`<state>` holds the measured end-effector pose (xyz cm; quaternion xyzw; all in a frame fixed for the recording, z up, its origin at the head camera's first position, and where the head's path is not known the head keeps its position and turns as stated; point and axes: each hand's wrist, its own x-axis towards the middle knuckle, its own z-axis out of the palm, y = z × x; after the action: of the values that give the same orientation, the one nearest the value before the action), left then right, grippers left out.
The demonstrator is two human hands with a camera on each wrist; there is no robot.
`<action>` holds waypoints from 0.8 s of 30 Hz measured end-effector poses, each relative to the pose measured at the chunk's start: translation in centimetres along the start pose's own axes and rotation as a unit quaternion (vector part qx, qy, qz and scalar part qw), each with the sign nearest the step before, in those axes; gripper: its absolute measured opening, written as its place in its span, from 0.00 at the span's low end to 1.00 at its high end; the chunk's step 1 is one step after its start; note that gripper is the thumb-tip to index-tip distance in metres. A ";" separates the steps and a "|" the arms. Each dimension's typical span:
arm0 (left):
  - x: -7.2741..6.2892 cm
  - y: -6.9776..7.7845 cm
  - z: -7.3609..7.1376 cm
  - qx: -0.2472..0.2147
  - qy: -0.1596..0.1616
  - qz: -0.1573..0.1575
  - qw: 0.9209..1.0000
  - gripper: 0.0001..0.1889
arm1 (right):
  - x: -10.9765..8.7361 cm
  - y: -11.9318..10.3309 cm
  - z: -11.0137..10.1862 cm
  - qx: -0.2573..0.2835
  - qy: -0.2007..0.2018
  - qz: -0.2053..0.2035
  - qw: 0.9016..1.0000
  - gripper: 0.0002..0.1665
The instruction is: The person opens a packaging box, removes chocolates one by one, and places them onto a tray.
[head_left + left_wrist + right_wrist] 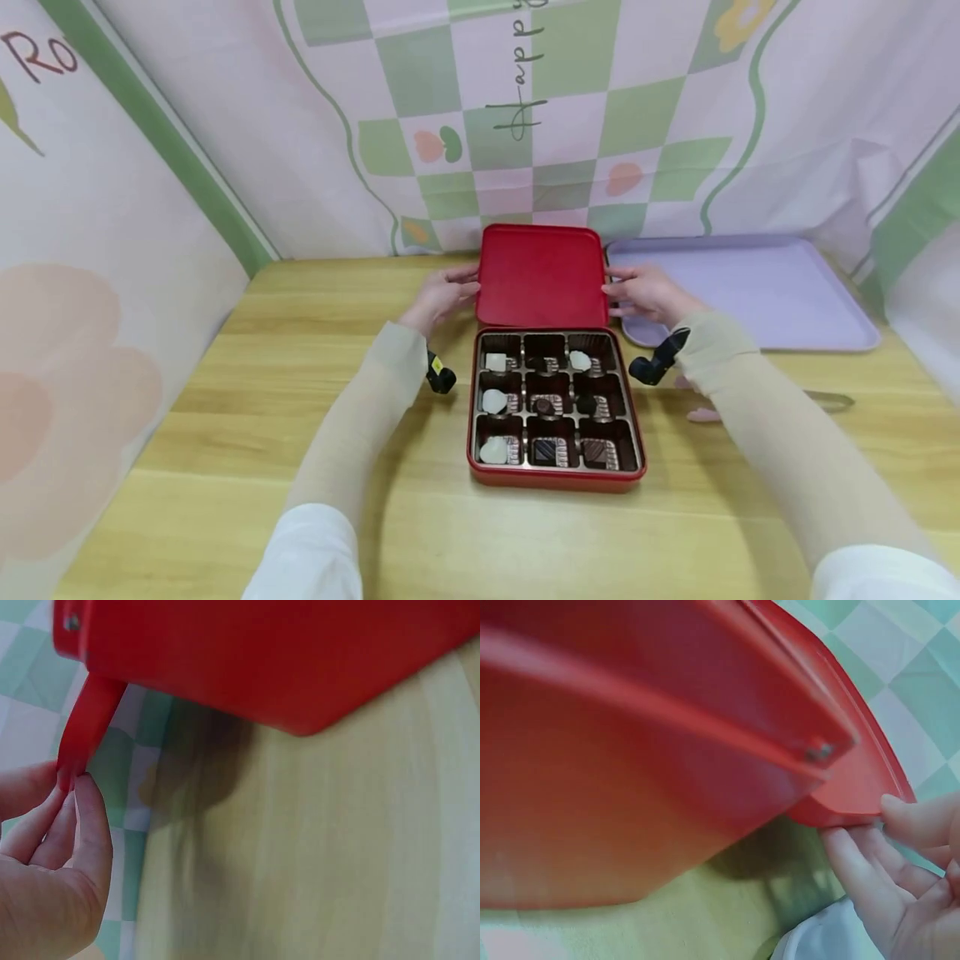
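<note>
A red hinged tin [558,481] stands on the table with its lid [542,279] raised at the back. Inside, a divided tray with several compartments holds white and dark chocolates [543,452] of different shapes. At the lid's left edge my left hand [441,296] pinches the rim between thumb and fingers, as the left wrist view shows close up. On the opposite edge my right hand [648,293] grips the rim, thumb [911,819] on the inner side and fingers beneath. The tin's hinge corner [821,752] appears in the right wrist view.
A lilac tray [757,292] lies at the back right, close to my right hand. Under my right forearm is a partly hidden utensil with a pink handle [703,414] and a metal end [828,401]. A patterned cloth [570,125] hangs behind the wooden table [247,400].
</note>
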<state>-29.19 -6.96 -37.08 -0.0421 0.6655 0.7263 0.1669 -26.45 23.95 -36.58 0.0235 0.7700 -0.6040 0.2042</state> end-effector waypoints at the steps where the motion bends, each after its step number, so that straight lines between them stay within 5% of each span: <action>1: 0.0 -0.2 -0.1 0.009 0.004 -0.001 1.000 0.24 | 0.1 0.1 0.1 0.002 0.000 -0.001 1.000 0.36; 18: 0.4 -1.6 -0.4 0.073 0.028 -0.023 0.997 0.23 | 0.4 -0.1 1.0 -0.108 0.003 -0.005 0.994 0.34; 24: 0.6 -2.0 -0.2 0.079 0.039 -0.017 0.996 0.21 | 0.7 0.1 1.3 -0.124 0.031 -0.021 0.992 0.32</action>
<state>-29.18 -6.93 -39.19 -0.0687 0.7261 0.6661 0.1559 -26.70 22.60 -37.20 0.0009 0.8452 -0.5070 0.1691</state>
